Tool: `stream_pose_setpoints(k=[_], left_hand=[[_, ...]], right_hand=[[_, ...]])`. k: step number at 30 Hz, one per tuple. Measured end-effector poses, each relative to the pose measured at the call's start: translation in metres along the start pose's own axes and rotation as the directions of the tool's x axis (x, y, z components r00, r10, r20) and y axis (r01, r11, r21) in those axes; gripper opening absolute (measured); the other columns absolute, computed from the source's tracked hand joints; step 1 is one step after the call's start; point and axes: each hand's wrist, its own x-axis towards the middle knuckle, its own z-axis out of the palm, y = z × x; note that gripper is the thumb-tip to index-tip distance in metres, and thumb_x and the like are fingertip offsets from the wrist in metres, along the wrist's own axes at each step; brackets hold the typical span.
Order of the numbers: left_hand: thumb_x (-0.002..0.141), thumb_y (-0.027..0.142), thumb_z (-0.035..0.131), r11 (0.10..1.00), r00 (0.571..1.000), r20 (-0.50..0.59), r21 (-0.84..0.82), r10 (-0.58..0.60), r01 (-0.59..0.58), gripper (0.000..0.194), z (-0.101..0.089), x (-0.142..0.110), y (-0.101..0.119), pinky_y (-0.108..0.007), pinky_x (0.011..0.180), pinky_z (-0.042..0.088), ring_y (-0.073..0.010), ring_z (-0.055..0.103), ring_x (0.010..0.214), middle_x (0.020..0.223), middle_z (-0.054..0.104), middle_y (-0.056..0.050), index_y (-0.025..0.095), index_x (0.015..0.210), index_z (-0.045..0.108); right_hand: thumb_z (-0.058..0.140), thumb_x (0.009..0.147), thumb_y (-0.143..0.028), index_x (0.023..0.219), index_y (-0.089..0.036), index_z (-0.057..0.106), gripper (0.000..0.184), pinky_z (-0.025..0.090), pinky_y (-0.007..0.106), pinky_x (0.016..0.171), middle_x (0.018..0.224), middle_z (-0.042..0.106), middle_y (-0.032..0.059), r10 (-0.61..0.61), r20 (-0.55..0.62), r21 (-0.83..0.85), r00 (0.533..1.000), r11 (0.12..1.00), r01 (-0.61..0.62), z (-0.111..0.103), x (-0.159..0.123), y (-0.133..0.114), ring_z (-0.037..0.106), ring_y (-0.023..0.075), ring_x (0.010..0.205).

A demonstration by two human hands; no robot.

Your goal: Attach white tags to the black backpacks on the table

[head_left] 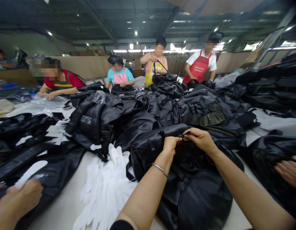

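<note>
A black bag [186,179] is laid on the table [66,204], right in front. Its top edge is pinched by the left hand [171,142] and the right hand [201,138] (fingers closed tight on it). White paper shapes [107,185] are piled at 9 o'clock of the bag.

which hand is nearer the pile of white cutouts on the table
Left. The left hand grips the black bag just right of the white cutouts. The right hand pinches the same bag farther right, beyond the left hand.
</note>
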Motion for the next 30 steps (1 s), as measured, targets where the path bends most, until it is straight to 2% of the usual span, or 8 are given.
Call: stream_pose_setpoints(k=[4, 7, 10, 13, 18, 22, 26, 30], left_hand=[[0.049, 0.011, 0.062, 1.000, 1.000, 0.001, 0.015, 0.010, -0.010, 0.002, 0.001, 0.001, -0.001, -0.029, 0.059, 0.044, -0.0136, 0.053, 0.049, 0.047, 0.057, -0.004, 0.010, 0.049, 0.060], [0.051, 0.016, 0.063, 0.999, 0.999, 0.003, 0.025, 0.043, -0.043, 0.006, -0.001, 0.001, -0.003, -0.029, 0.060, 0.043, -0.0135, 0.054, 0.051, 0.052, 0.058, -0.004, 0.011, 0.053, 0.062], [0.053, 0.017, 0.061, 0.994, 0.996, 0.017, 0.050, 0.093, -0.094, 0.007, -0.003, 0.001, -0.007, -0.027, 0.061, 0.042, -0.0129, 0.053, 0.055, 0.056, 0.059, -0.003, 0.012, 0.057, 0.063], [0.051, 0.017, 0.063, 0.984, 0.988, 0.043, 0.093, 0.150, -0.153, 0.005, -0.003, -0.001, -0.011, -0.024, 0.058, 0.039, -0.0106, 0.050, 0.053, 0.052, 0.056, 0.000, 0.013, 0.054, 0.061], [0.050, 0.023, 0.065, 0.957, 0.971, 0.006, 0.166, 0.239, -0.236, 0.016, 0.001, -0.002, -0.018, -0.019, 0.047, 0.025, -0.0045, 0.033, 0.044, 0.043, 0.041, 0.006, 0.014, 0.045, 0.053], [0.055, 0.029, 0.063, 0.943, 0.957, -0.044, 0.192, 0.287, -0.274, 0.021, 0.005, 0.000, -0.022, -0.020, 0.047, 0.025, -0.0054, 0.033, 0.044, 0.043, 0.040, 0.005, 0.014, 0.046, 0.052], [0.058, 0.031, 0.061, 0.939, 0.950, -0.069, 0.189, 0.303, -0.286, 0.019, 0.009, 0.002, -0.026, -0.020, 0.050, 0.030, -0.0075, 0.040, 0.047, 0.046, 0.045, 0.004, 0.014, 0.049, 0.056], [0.056, 0.025, 0.061, 0.939, 0.946, -0.093, 0.187, 0.310, -0.289, 0.010, 0.011, 0.002, -0.030, -0.020, 0.050, 0.031, -0.0081, 0.042, 0.050, 0.051, 0.050, 0.003, 0.015, 0.057, 0.061]], right_hand=[[0.062, 0.064, -0.043, 0.058, -0.015, 0.057, 0.029, 0.046, 0.022, 0.047, 0.055, 0.059, 0.0022, 0.190, 0.024, 0.003, 0.982, 0.982, -0.190, 0.005, 0.022, 0.000, 0.055, 0.0125, 0.049], [0.064, 0.058, -0.047, 0.054, -0.014, 0.054, 0.035, 0.041, 0.019, 0.039, 0.046, 0.055, 0.0007, 0.288, 0.056, 0.041, 0.956, 0.956, -0.290, 0.007, 0.037, 0.007, 0.049, 0.0094, 0.039], [0.064, 0.058, -0.047, 0.053, -0.014, 0.054, 0.035, 0.034, 0.017, 0.032, 0.040, 0.050, -0.0019, 0.290, 0.061, 0.020, 0.955, 0.956, -0.291, 0.007, 0.045, 0.014, 0.042, 0.0068, 0.032], [0.063, 0.059, -0.044, 0.057, -0.014, 0.057, 0.031, 0.034, 0.018, 0.031, 0.038, 0.048, -0.0030, 0.289, 0.053, -0.004, 0.956, 0.957, -0.289, 0.007, 0.047, 0.020, 0.042, 0.0077, 0.032], [0.064, 0.059, -0.037, 0.067, -0.015, 0.063, 0.023, 0.037, 0.021, 0.039, 0.047, 0.054, -0.0018, 0.239, -0.042, -0.053, 0.970, 0.969, -0.241, 0.012, 0.046, 0.023, 0.045, 0.0093, 0.037], [0.066, 0.058, -0.034, 0.067, -0.018, 0.064, 0.019, 0.038, 0.022, 0.048, 0.060, 0.058, -0.0013, 0.184, -0.132, -0.047, 0.974, 0.980, -0.192, 0.018, 0.043, 0.021, 0.046, 0.0086, 0.044], [0.065, 0.057, -0.041, 0.067, -0.015, 0.061, 0.028, 0.032, 0.021, 0.042, 0.055, 0.054, -0.0016, 0.268, -0.153, 0.072, 0.951, 0.963, -0.260, 0.019, 0.033, 0.021, 0.042, 0.0080, 0.041], [0.059, 0.061, -0.050, 0.069, -0.013, 0.058, 0.038, 0.024, 0.019, 0.036, 0.046, 0.044, -0.0033, 0.397, -0.178, 0.201, 0.900, 0.910, -0.362, 0.016, 0.020, 0.020, 0.036, 0.0065, 0.038]])
